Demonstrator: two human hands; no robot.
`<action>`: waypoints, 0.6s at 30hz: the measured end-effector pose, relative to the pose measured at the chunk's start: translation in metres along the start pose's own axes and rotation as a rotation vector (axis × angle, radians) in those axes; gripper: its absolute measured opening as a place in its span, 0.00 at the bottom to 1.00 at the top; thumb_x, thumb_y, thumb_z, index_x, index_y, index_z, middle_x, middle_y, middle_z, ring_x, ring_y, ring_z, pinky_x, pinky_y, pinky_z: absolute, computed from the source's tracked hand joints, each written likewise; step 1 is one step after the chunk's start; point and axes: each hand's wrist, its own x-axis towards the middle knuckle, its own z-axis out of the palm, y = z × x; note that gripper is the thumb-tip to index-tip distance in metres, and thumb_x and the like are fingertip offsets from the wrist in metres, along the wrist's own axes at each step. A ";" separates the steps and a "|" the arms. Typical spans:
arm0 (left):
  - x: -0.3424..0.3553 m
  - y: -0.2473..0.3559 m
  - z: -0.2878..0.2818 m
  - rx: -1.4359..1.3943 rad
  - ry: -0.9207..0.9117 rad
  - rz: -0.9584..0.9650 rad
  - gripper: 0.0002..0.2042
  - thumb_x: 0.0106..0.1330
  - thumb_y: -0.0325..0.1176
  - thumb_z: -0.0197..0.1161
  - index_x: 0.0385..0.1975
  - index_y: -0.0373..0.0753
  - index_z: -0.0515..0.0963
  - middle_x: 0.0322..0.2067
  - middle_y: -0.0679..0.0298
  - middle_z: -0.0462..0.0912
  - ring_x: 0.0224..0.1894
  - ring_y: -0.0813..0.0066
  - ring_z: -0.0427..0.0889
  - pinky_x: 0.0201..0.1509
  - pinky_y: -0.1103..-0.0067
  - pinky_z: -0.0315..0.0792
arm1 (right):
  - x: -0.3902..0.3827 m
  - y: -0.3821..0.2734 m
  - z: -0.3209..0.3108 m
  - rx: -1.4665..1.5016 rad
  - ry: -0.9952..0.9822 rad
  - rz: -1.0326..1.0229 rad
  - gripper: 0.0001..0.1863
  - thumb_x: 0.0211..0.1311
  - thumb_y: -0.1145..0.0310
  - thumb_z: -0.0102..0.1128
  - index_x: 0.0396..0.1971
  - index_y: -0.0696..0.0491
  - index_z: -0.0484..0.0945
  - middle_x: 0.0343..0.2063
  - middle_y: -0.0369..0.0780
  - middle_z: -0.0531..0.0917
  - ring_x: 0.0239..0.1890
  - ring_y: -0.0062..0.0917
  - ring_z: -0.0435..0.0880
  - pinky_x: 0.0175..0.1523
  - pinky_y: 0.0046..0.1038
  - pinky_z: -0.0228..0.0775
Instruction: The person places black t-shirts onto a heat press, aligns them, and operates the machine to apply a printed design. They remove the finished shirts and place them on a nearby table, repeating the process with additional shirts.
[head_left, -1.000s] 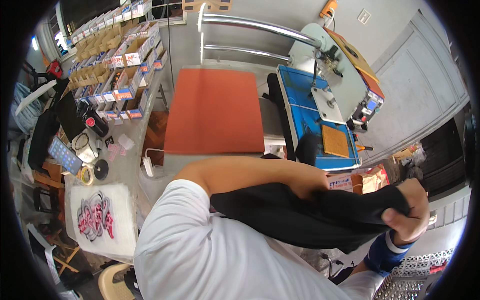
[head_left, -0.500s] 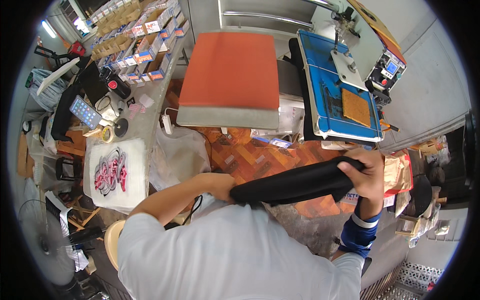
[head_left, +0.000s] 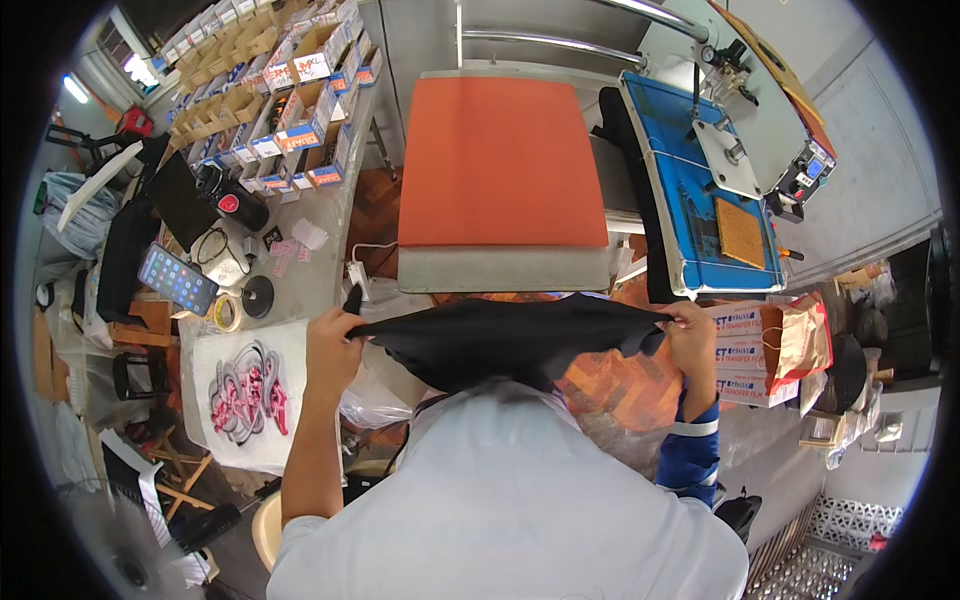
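A black cloth [head_left: 500,340], perhaps a garment, is stretched sideways between my hands in front of my chest, its middle sagging. My left hand [head_left: 335,345] pinches one upper corner, and a bit of fabric sticks up above the fingers. The opposite corner is gripped by my right hand [head_left: 690,340]; a blue sleeve with a pale band covers that forearm. Just beyond the cloth lies the flat orange pad [head_left: 505,165] of a press, with a grey front edge. The lower part of the cloth is hidden by my body.
Right of the pad is a blue press plate [head_left: 670,190] holding a brown square [head_left: 740,233]. On the left table are translucent sheets with a pink-and-grey design [head_left: 248,392], a phone [head_left: 178,278], a tape roll [head_left: 228,312] and a black bottle [head_left: 232,198]. Boxes [head_left: 745,350] stand at right.
The cloth was bunched lengthwise and tilted; now it is spread out level. My left hand has moved outward to the left, and my right hand slightly inward. The view has shifted a little.
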 end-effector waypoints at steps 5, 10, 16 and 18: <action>-0.002 -0.050 0.007 -0.677 0.096 -0.162 0.07 0.60 0.21 0.70 0.38 0.32 0.85 0.35 0.59 0.85 0.38 0.72 0.82 0.47 0.77 0.74 | -0.003 0.019 0.021 0.141 -0.053 0.196 0.10 0.55 0.85 0.64 0.37 0.61 0.86 0.31 0.38 0.86 0.36 0.19 0.84 0.41 0.23 0.76; 0.052 -0.008 -0.053 -0.534 0.425 -0.057 0.09 0.67 0.27 0.69 0.43 0.32 0.84 0.36 0.62 0.85 0.40 0.71 0.82 0.50 0.76 0.75 | 0.066 -0.091 -0.046 -0.065 0.130 0.183 0.09 0.59 0.78 0.63 0.40 0.61 0.86 0.29 0.39 0.88 0.33 0.20 0.85 0.41 0.24 0.76; 0.239 0.054 -0.123 -0.042 0.629 0.154 0.12 0.67 0.35 0.67 0.42 0.31 0.84 0.37 0.55 0.88 0.40 0.68 0.86 0.50 0.75 0.76 | 0.247 -0.127 -0.086 -0.192 0.239 -0.171 0.13 0.64 0.69 0.62 0.44 0.58 0.86 0.37 0.48 0.89 0.40 0.34 0.89 0.49 0.31 0.76; 0.316 0.050 -0.133 -0.085 0.524 0.129 0.13 0.65 0.36 0.66 0.40 0.32 0.85 0.36 0.53 0.88 0.40 0.65 0.87 0.49 0.75 0.76 | 0.314 -0.133 -0.066 -0.365 0.319 -0.274 0.13 0.64 0.67 0.62 0.43 0.57 0.86 0.39 0.49 0.88 0.44 0.41 0.88 0.50 0.37 0.77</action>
